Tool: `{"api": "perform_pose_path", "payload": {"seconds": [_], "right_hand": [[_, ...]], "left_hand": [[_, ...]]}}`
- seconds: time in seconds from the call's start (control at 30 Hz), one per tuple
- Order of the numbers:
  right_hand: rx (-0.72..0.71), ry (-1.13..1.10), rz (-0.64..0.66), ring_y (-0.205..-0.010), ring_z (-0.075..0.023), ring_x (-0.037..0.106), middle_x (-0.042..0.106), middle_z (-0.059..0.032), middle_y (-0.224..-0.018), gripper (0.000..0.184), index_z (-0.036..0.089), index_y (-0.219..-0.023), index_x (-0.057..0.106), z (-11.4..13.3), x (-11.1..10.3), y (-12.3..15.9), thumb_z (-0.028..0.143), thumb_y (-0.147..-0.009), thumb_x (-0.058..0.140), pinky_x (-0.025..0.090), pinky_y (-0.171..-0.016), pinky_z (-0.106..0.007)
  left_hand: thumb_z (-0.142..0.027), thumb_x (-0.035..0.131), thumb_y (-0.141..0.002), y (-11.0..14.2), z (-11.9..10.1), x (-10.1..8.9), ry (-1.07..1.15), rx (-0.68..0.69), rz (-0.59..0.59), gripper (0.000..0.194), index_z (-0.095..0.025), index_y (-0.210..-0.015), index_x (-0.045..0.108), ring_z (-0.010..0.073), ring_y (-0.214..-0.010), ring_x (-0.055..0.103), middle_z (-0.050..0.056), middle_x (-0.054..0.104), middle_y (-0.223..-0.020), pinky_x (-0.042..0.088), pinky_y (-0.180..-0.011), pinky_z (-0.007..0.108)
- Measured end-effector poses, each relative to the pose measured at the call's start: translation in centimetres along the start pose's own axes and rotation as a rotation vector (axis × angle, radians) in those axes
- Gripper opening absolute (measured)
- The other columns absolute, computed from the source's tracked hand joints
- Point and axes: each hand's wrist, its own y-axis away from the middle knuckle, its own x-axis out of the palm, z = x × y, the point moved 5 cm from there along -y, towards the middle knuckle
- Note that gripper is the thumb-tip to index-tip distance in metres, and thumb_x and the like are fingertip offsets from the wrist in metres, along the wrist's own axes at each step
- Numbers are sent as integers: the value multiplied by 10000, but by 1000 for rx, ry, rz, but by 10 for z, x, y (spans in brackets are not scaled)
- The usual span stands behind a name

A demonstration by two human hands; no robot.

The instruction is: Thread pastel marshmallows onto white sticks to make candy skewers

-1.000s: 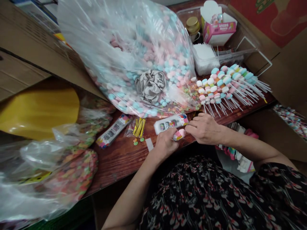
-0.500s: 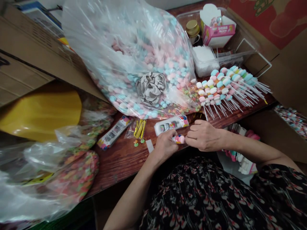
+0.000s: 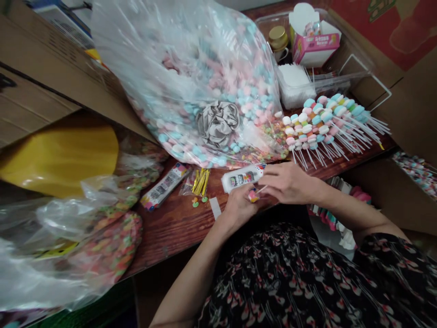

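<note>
My left hand (image 3: 238, 203) is closed around a candy skewer (image 3: 253, 196), with pink candy and some printed wrapper showing beyond the fingers. A white stick (image 3: 262, 188) points from it towards my right hand (image 3: 290, 182). The right fingers are bent and pressed together at the stick's far end; their tips are partly hidden. Just beyond both hands lies a stack of clear printed bags (image 3: 241, 177). Gold twist ties (image 3: 200, 181) and a small white strip (image 3: 215, 208) rest left of my left hand.
A large clear sack of pastel candies (image 3: 218, 77) fills the back of the wooden table (image 3: 177, 228). Finished candy skewers (image 3: 327, 120) are piled at the right, before a clear plastic bin (image 3: 355, 68). Another printed stack (image 3: 164, 187) and bags of gummies (image 3: 112, 246) are at the left.
My right hand has shifted up and its fingers have moved from the candy to the stick, which now shows between the hands. The left hand keeps its hold; the view has shifted slightly.
</note>
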Motion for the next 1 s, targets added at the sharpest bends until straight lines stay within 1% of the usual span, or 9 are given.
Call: {"api": "perform_pose_path", "payload": {"seconds": [0.23,0.33,0.5,0.57,0.67,0.73,0.8,0.87,1.0], "right_hand": [[-15,-53,-70,-653,-119,469,590,-29,-708,296,140,-787,641,-17,-10,0,181,-964,408,326,-611,-257],[-73,-25,-65,-635,-118,466,594,-20,-700,291,149,-780,634,-12,-2,-8,182,-958,405,319,-596,-256],[-114,14,-59,-613,-139,471,602,-46,-691,252,141,-741,623,3,24,-24,147,-904,430,339,-576,-277],[-17,-156,-139,-643,-132,496,630,-52,-760,230,138,-849,646,2,30,-25,169,-919,429,381,-604,-265],[316,-556,-335,-601,-87,475,627,-13,-856,247,163,-1117,607,-8,39,-16,283,-917,527,399,-579,-217],[485,-733,-365,-580,-75,456,594,18,-812,283,175,-1096,612,-7,54,-11,328,-859,630,384,-551,-203],[522,-795,-352,-591,-85,446,530,36,-695,149,168,-844,632,1,66,-11,314,-831,661,372,-559,-211],[528,-794,-381,-598,-95,427,467,39,-621,243,172,-642,552,6,73,-13,270,-852,623,366,-577,-224],[417,-679,-430,-651,-116,474,513,7,-666,229,176,-676,582,10,67,-17,172,-895,516,400,-630,-245]], "left_hand": [[-541,700,-748,16,4,-10,750,-303,183,453,-160,-993,707,135,-637,569,39,669,-742,418,-585,250],[-505,742,-718,14,11,-12,882,-387,65,385,-141,-843,738,105,-522,521,32,641,-618,378,-499,228],[-479,789,-674,9,23,-12,848,-317,-233,347,-143,-685,705,57,-414,405,-31,524,-456,290,-420,195],[-478,792,-675,12,30,-14,861,-325,-354,346,-147,-749,725,56,-414,415,-37,531,-459,305,-424,188],[-482,784,-691,16,37,-21,856,-340,-502,365,-158,-856,750,70,-451,480,-23,587,-529,377,-457,194],[-449,799,-686,16,34,-24,842,-264,-552,321,-163,-828,759,87,-564,555,2,641,-657,441,-532,201],[-421,804,-691,16,28,-22,879,-192,-563,283,-171,-819,763,101,-694,593,21,669,-801,474,-616,200],[-440,789,-710,17,26,-15,1002,-214,-522,296,-185,-857,758,98,-712,587,19,669,-823,479,-647,205],[-462,799,-694,26,28,-6,1141,-351,-349,329,-144,-727,718,83,-620,543,6,626,-650,460,-640,206]]}}
